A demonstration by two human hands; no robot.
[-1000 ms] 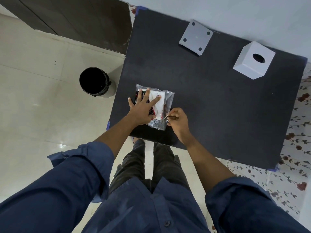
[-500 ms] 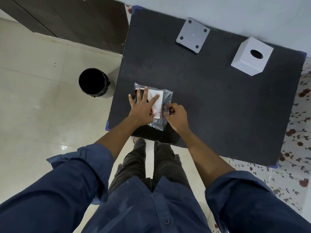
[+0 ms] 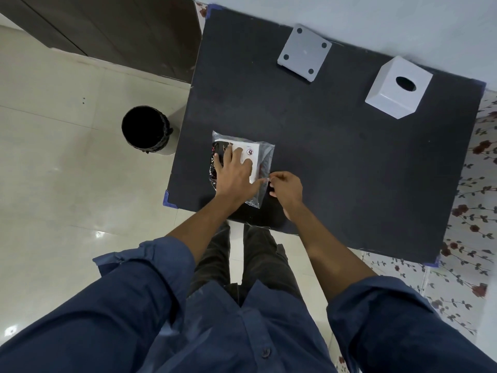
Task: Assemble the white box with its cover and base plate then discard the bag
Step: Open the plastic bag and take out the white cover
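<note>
Head view showed a clear bag (image 3: 265, 160) on the counter (image 3: 336, 157), holding a white-and-black packet; left hand (image 3: 234, 176) lay open on it, right hand (image 3: 286, 187) pinched its edge.

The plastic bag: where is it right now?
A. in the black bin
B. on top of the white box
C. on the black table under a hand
C: the plastic bag lies on the black table, with the left hand flat on it.
</note>
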